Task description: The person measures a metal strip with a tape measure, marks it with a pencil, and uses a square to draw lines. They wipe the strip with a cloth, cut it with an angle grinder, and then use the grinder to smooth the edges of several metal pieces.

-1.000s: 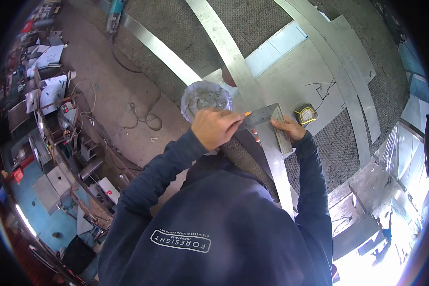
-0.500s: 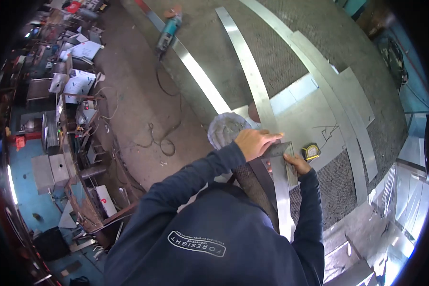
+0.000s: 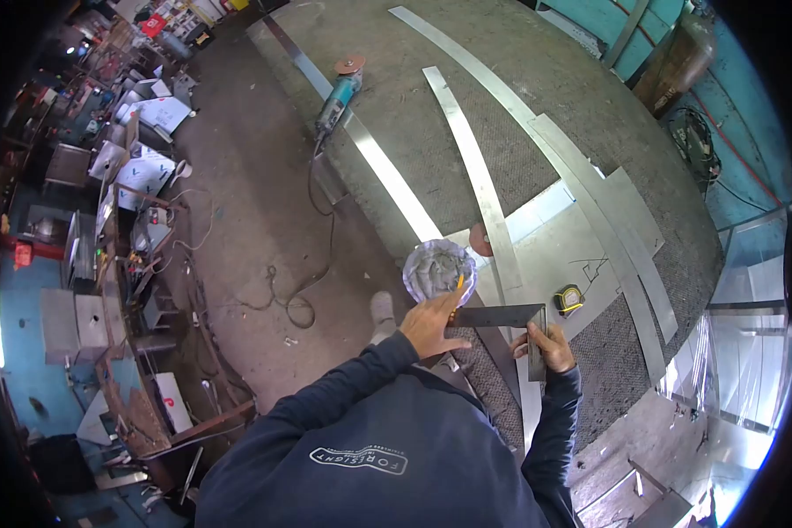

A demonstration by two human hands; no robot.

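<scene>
My right hand (image 3: 550,346) is closed around the short leg of a dark L-shaped metal square (image 3: 497,315). The square's long leg points left, its end at the fingers of my left hand (image 3: 427,327). A yellow pencil (image 3: 459,283) sticks up from my left hand, its thumb stretched to the right. Beneath the square runs a long flat metal strip (image 3: 473,158), which crosses a metal sheet (image 3: 544,242). On that sheet, beyond my right hand, lies a yellow-and-black tape measure (image 3: 568,301).
Behind my left hand sits a plastic-lined round container (image 3: 438,268) beside a brown disc (image 3: 481,238). A teal angle grinder (image 3: 337,101) lies on another strip (image 3: 387,167), its cord on the floor. More curved-looking strips (image 3: 581,189) lie right. A cluttered bench (image 3: 141,326) stands left.
My left hand has moved left and towards me, off the strip. The square has been lifted and turned, so its L-shape now shows. The view has shifted, showing more of the far end.
</scene>
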